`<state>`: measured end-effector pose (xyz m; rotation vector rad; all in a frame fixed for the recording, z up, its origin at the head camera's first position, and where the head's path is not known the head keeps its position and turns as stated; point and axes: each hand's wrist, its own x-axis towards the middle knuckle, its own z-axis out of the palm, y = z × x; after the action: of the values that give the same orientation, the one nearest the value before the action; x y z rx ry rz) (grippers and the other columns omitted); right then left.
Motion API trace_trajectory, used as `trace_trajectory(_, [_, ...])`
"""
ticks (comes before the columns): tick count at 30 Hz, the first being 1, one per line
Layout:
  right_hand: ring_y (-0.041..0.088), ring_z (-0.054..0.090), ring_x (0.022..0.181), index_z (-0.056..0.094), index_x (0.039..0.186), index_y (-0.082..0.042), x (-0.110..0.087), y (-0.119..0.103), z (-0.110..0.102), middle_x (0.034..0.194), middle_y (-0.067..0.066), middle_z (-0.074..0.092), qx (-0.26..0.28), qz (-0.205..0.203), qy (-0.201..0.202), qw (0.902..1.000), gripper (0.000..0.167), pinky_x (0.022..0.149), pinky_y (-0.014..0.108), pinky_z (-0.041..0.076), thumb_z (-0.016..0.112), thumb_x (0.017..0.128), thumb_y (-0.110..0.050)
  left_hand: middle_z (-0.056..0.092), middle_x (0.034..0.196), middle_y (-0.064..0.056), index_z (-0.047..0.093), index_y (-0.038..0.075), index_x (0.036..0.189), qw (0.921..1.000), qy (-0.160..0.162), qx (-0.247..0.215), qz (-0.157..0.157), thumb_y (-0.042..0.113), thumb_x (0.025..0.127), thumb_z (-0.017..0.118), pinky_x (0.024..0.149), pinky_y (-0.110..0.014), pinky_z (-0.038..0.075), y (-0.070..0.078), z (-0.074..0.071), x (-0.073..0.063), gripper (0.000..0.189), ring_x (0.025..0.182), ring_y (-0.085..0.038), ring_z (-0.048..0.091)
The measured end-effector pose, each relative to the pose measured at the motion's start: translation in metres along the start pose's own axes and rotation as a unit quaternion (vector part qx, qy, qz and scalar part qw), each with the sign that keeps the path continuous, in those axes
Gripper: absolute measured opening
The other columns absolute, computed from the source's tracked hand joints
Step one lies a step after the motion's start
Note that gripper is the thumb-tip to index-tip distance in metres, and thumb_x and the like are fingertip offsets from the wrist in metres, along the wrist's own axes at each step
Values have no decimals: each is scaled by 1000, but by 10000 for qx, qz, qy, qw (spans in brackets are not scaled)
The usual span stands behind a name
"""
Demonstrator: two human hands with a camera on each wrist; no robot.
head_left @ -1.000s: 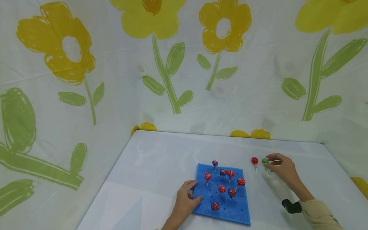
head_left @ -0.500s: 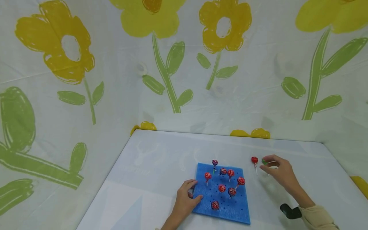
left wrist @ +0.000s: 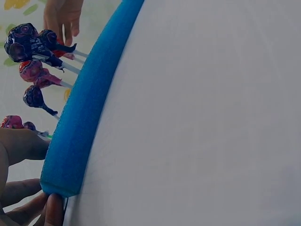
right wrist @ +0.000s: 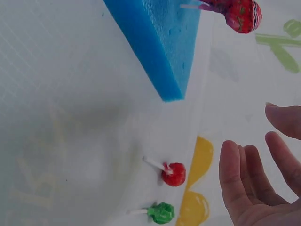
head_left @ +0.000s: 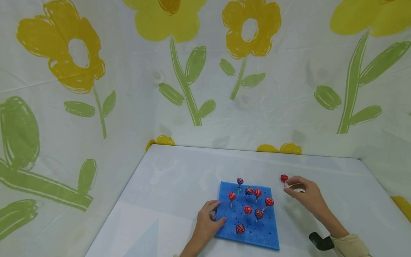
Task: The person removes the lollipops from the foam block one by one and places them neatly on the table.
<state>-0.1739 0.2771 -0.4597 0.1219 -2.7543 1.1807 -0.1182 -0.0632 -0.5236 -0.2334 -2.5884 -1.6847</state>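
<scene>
My left hand (head_left: pixel 205 222) holds the left edge of a blue foam board (head_left: pixel 261 239), thumb on its top; the left wrist view shows fingertips against its corner. Several wrapped lollipops (head_left: pixel 269 202) stand in the board by their sticks, some tilted. My right hand (head_left: pixel 306 194) hovers right of the board with nothing between thumb and fingers, close to a red lollipop (head_left: pixel 284 177) in the head view. The right wrist view shows that red lollipop apart from the fingers, lying beside a green lollipop (right wrist: pixel 161 213). In the head view the right hand hides the green one.
Small holes dot the foam board between the sticks. A white table (head_left: pixel 179 178) lies under everything, with a flower-printed sheet (head_left: pixel 128 107) behind and at the left. A black strap-like piece (head_left: pixel 321 242) sits by the right sleeve (head_left: pixel 350 246).
My right hand has moved left and slightly nearer, from around the green lollipop to beside the red one, holding neither now. The left hand and the board stay put.
</scene>
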Motion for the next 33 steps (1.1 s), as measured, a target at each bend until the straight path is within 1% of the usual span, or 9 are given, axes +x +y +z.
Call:
trace_trajectory(1, [20,60,91,63,107,-7,-1,-1,1,101,10,64,8,-19,-10,10000,30,70,27,50,70,86,-27,56,121,-7,61,1,121,10000,1,-14,32,15,76,78,68,-22,48,0,0,0,51,91,-14,53])
trace_trajectory(2, [25,60,92,63,107,-2,-5,-15,-2,102,14,64,92,62,-117,9999,31,70,28,50,70,86,-24,56,121,-7,61,2,121,10000,1,-24,22,15,76,78,68,-22,48,0,0,0,51,91,-14,53])
trace_trajectory(3, [24,60,91,63,106,-3,-6,-17,-2,102,14,64,106,41,-136,9998,31,70,27,50,70,86,-25,56,121,-7,61,2,121,10000,6,-23,24,15,76,79,67,-22,48,0,0,0,51,91,-14,53])
trace_trajectory(5, [26,60,92,63,107,-1,-8,-23,-1,102,15,64,203,-2,-244,9995,34,70,21,49,70,86,-27,56,121,-7,61,2,121,10000,12,-19,27,15,75,79,67,-22,48,-1,0,0,51,91,-14,54])
trace_trajectory(7, [25,60,92,62,107,-1,-11,-26,1,103,15,64,265,4,-321,9991,33,69,20,49,69,87,-26,56,121,-7,61,2,121,10000,19,-15,38,15,75,79,67,-22,48,-1,0,0,51,90,-14,53])
trace_trajectory(16, [25,61,93,61,108,-2,-19,-33,10,104,15,64,534,88,-474,9974,30,70,19,49,70,86,-20,56,121,-7,61,1,121,10000,44,-44,62,14,75,79,67,-22,48,-1,0,0,51,89,-14,54])
trace_trajectory(24, [24,60,93,61,109,-1,-24,-37,17,104,14,64,795,210,-668,9944,29,71,20,50,70,86,-15,56,121,-7,61,2,121,10000,31,-40,6,14,75,79,67,-22,48,0,0,-1,51,86,-12,53])
trace_trajectory(29, [23,61,93,60,110,-1,-29,-40,23,104,12,64,902,318,-756,9925,34,71,21,50,72,84,-20,57,121,-8,61,1,120,10000,45,-38,33,14,75,79,67,-22,48,1,0,-1,50,85,-12,53])
trace_trajectory(33, [22,62,92,62,109,-2,-32,-41,30,102,9,65,1084,320,-710,9911,36,71,21,51,74,82,-21,57,121,-8,61,1,120,10000,62,-31,64,13,75,79,66,-23,48,1,0,-1,50,86,-13,53])
